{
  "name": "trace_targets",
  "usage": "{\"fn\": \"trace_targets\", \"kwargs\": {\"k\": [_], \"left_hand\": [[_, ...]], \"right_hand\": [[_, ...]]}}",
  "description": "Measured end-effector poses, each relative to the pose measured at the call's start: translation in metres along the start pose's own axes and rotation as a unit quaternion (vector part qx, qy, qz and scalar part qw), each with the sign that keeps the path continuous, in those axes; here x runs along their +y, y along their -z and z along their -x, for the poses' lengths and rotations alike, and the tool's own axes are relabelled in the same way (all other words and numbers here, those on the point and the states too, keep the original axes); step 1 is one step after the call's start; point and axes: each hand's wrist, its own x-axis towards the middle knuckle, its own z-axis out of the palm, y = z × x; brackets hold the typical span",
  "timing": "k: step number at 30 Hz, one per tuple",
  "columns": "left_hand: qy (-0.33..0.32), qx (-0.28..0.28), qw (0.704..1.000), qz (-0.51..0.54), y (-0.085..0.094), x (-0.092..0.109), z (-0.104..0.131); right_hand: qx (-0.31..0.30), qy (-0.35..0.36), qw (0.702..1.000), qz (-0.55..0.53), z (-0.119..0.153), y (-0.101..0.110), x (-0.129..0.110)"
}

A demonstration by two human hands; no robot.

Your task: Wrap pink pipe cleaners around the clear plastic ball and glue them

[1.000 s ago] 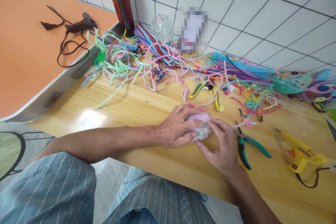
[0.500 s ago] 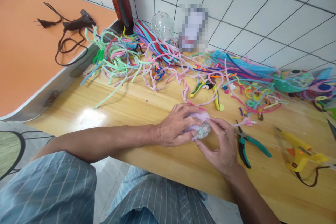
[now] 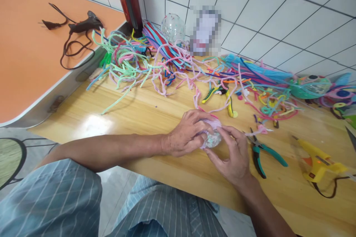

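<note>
Both hands hold a small clear ball [image 3: 213, 140] with speckles inside, low over the wooden table. Lilac pipe cleaner [image 3: 215, 122] covers its far side. My left hand [image 3: 190, 133] curls over the ball from the left, its fingers pressed against the lilac part and the clear surface. From the right, my right hand [image 3: 234, 155] grips the ball's edge, thumb below and fingertips above. A lilac strand with a pink piece [image 3: 261, 129] trails past the right fingers. Just right of that hand lie teal-handled pliers [image 3: 261, 150]. Fingers hide part of the ball.
A yellow glue gun [image 3: 319, 161] lies at the right. Yellow-and-black pliers [image 3: 219, 94] sit beyond the hands among tangled pipe cleaners [image 3: 130, 61]. Against the tiled wall are another clear ball [image 3: 172, 27], a blurred-out phone [image 3: 205, 31] and a red flask [image 3: 128, 3]. A black glue gun [image 3: 85, 24] rests on the orange surface.
The ball has turned slightly in the hands, and the left fingers have curled in a little. The trailing strand has shifted slightly left. The tools lie where they were.
</note>
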Motion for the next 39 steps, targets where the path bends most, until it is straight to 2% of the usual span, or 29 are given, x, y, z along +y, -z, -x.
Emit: {"fn": "trace_targets", "kwargs": {"k": [9,16,23,29,32,39], "left_hand": [[0.007,0.001,1.0,-0.004,0.0,0.002,0.004],[0.016,-0.014,1.0,-0.004,-0.001,-0.001,0.006],[-0.014,-0.034,0.999,0.002,0.002,-0.01,0.0],[-0.034,-0.076,0.994,0.065,0.004,-0.018,-0.004],[-0.03,-0.097,0.993,0.068,0.006,-0.019,-0.004],[-0.011,-0.093,0.992,0.078,0.007,-0.018,-0.001]], "right_hand": [[0.036,-0.016,0.999,0.016,0.011,-0.002,-0.001],[0.019,-0.005,1.0,0.015,0.009,-0.001,-0.001],[0.018,-0.017,1.0,-0.017,0.008,-0.002,-0.002],[0.008,-0.03,0.999,-0.033,0.009,-0.003,0.001],[0.0,-0.051,0.997,-0.053,0.008,-0.005,0.001],[-0.015,-0.127,0.98,-0.15,0.014,-0.016,-0.001]]}}
